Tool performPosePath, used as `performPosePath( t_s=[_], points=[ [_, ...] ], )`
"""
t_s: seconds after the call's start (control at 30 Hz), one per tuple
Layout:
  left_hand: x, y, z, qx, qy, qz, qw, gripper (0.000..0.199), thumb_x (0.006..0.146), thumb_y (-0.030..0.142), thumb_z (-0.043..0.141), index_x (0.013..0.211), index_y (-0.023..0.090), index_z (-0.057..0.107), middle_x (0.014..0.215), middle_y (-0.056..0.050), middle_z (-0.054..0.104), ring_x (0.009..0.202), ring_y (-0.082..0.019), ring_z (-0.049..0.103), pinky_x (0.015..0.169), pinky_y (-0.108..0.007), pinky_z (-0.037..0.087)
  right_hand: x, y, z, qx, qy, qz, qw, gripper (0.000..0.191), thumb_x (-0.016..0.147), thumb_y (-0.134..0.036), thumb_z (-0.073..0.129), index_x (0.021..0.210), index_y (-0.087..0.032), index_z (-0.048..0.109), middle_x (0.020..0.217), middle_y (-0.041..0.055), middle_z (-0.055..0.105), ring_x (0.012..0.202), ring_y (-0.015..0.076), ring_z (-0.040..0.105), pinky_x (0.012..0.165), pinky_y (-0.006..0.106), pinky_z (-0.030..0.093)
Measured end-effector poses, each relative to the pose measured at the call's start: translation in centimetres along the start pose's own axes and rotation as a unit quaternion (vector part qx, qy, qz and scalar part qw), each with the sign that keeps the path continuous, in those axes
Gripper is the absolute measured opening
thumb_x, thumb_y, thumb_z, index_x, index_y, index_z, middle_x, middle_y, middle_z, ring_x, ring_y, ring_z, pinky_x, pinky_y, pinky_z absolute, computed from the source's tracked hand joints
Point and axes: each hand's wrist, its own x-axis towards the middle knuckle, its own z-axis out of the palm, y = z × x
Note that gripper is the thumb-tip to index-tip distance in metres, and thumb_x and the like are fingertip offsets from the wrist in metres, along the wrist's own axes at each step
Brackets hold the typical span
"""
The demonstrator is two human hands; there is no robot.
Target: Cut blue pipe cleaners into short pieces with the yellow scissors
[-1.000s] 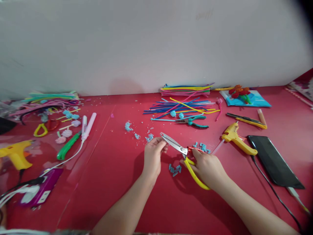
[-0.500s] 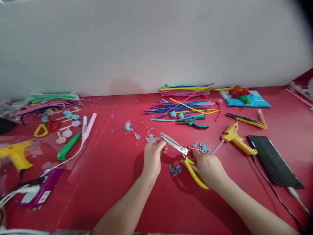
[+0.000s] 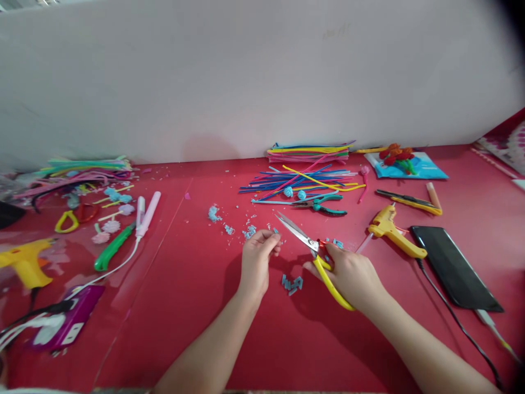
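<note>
In my right hand (image 3: 348, 273) is a pair of scissors (image 3: 301, 235) with yellow and red handles, its blades slightly parted and pointing up and left. My left hand (image 3: 260, 254) pinches a short blue pipe cleaner piece (image 3: 276, 230) between thumb and fingertips, just left of the blade tips. Several cut blue pieces (image 3: 292, 283) lie on the red table between my wrists. More cut pieces (image 3: 337, 243) are partly hidden behind my right hand. Blue fluff trimmings (image 3: 249, 232) lie just beyond my left hand.
Beyond my hands are pliers (image 3: 318, 204), loose pipe cleaners (image 3: 303, 180) and two blue pompoms (image 3: 289, 191). On the right lie a yellow glue gun (image 3: 394, 230) and a phone (image 3: 455, 268) with cables. At left are a green-handled tool (image 3: 112, 249), another glue gun (image 3: 28, 262) and a purple power strip (image 3: 74, 314).
The scissors have moved slightly right, away from my left fingertips, and their blades have parted a little. The small blue piece now shows at my left fingertips.
</note>
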Motion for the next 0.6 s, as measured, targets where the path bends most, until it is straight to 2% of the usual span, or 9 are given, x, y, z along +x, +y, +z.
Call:
performPosePath(
  t_s=[0.1, 0.17, 0.3, 0.47, 0.6],
  points=[
    [-0.1, -0.1, 0.1, 0.025, -0.007, 0.003, 1.000, 0.013, 0.066, 0.026, 0.060, 0.069, 0.015, 0.054, 0.058, 0.003, 0.050, 0.053, -0.007, 0.046, 0.052, -0.019, 0.036, 0.2, 0.2, 0.0, 0.046, 0.019, 0.016, 0.999, 0.031, 0.073, -0.052, 0.042, 0.073, -0.021, 0.045, 0.058, 0.0015, 0.056, 0.047, 0.0152, 0.050, 0.045, 0.024, 0.016],
    [-0.3, -0.2, 0.3, 0.046, -0.013, 0.003, 0.999, 0.012, 0.066, 0.025, 0.060, 0.070, 0.016, 0.055, 0.058, 0.003, 0.051, 0.053, -0.008, 0.046, 0.052, -0.019, 0.037, 0.3, 0.2, 0.0, 0.144, 0.019, 0.026, 0.989, 0.027, 0.072, -0.047, 0.046, 0.068, -0.020, 0.045, 0.055, 0.0006, 0.052, 0.046, 0.0133, 0.046, 0.045, 0.024, 0.017],
    [-0.9, -0.3, 0.9, 0.114, -0.046, 0.009, 0.992, 0.010, 0.065, 0.023, 0.061, 0.069, 0.015, 0.058, 0.059, 0.003, 0.051, 0.054, -0.008, 0.045, 0.053, -0.020, 0.036, 0.6, -0.3, -0.2, 0.351, -0.006, 0.014, 0.936, 0.019, 0.072, -0.037, 0.047, 0.066, -0.019, 0.048, 0.053, -0.0016, 0.048, 0.049, 0.0107, 0.043, 0.046, 0.022, 0.024],
    [-2.0, -0.8, 1.6, 0.266, -0.133, 0.071, 0.952, 0.009, 0.070, 0.024, 0.056, 0.066, 0.016, 0.055, 0.061, 0.002, 0.049, 0.058, -0.010, 0.045, 0.055, -0.021, 0.037, 0.7, -1.2, -0.9, 0.448, -0.027, 0.000, 0.894, 0.019, 0.072, -0.030, 0.043, 0.083, -0.018, 0.053, 0.064, -0.0023, 0.053, 0.055, 0.0092, 0.046, 0.051, 0.020, 0.035],
    [-2.5, -1.1, 1.9, 0.302, -0.173, 0.094, 0.933, 0.008, 0.071, 0.022, 0.053, 0.065, 0.017, 0.053, 0.061, 0.002, 0.048, 0.058, -0.010, 0.046, 0.056, -0.022, 0.037, 0.8, -1.3, -1.1, 0.477, -0.027, 0.013, 0.878, 0.009, 0.067, -0.025, 0.047, 0.069, -0.017, 0.050, 0.059, -0.0031, 0.048, 0.055, 0.0089, 0.044, 0.051, 0.019, 0.035]
  ],
)
